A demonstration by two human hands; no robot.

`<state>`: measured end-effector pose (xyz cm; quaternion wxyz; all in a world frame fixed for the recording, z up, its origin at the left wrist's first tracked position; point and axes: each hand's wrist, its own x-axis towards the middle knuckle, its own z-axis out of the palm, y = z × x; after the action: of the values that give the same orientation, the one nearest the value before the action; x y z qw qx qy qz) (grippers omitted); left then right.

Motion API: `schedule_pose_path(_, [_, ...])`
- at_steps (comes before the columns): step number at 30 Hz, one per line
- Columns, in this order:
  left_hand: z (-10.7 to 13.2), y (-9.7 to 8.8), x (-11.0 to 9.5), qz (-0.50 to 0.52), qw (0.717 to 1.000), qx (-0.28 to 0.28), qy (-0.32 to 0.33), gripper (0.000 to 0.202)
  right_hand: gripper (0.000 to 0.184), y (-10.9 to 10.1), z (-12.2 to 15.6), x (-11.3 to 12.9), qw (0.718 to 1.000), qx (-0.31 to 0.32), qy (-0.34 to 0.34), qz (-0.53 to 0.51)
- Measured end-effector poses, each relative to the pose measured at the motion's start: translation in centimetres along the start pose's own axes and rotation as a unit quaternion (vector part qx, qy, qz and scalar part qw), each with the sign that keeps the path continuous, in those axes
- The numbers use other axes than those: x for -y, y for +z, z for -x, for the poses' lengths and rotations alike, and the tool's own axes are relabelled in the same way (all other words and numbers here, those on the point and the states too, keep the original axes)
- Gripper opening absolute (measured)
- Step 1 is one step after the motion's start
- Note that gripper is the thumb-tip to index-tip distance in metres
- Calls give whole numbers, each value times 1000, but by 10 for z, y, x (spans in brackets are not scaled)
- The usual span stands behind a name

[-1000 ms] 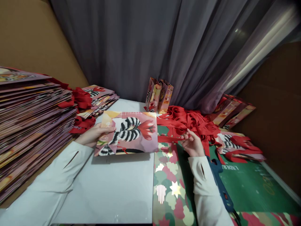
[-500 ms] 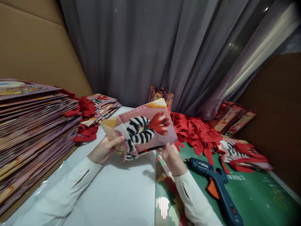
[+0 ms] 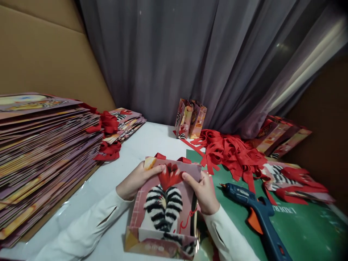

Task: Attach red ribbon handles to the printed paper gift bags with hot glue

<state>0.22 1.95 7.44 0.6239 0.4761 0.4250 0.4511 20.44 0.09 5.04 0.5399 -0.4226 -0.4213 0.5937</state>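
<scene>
Bag (image 3: 165,199) at bottom centre of the frame, both hands on it! Left hand (image 3: 136,179) pinches its top left, thumb across the front; right hand (image 3: 204,192) pinches the top right. Glue gun (image 3: 263,212) lies lower right, ribbons (image 3: 230,154) heaped right of centre, stack (image 3: 51,163) filling the left.

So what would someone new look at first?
Probably the striped-print bag, gripped in front by the left hand and right hand. Then the heap of red ribbon beyond it to the right, with the blue glue gun nearer, on the green sheet. The tall stack of flat printed pieces on the left stands out too.
</scene>
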Motion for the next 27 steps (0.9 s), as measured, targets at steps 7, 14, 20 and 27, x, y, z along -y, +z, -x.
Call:
schedule_pose_path(7, [9, 1, -1, -28, 1000, 0, 11, 32, 38, -5, 1, 8, 998, 44, 31, -34])
schedule_pose_path(14, [12, 7, 4, -31, 999, 3, 5, 32, 27, -2, 3, -2, 999, -10, 12, -30])
schedule_pose_path(20, [12, 1, -4, -61, 998, 28, 7, 43, 33, -4, 5, 7, 1000, -24, -13, -1])
schedule_pose_path(27, [27, -4, -25, -272, 936, -33, 220, 74, 36, 3, 18, 50, 973, 37, -225, 23])
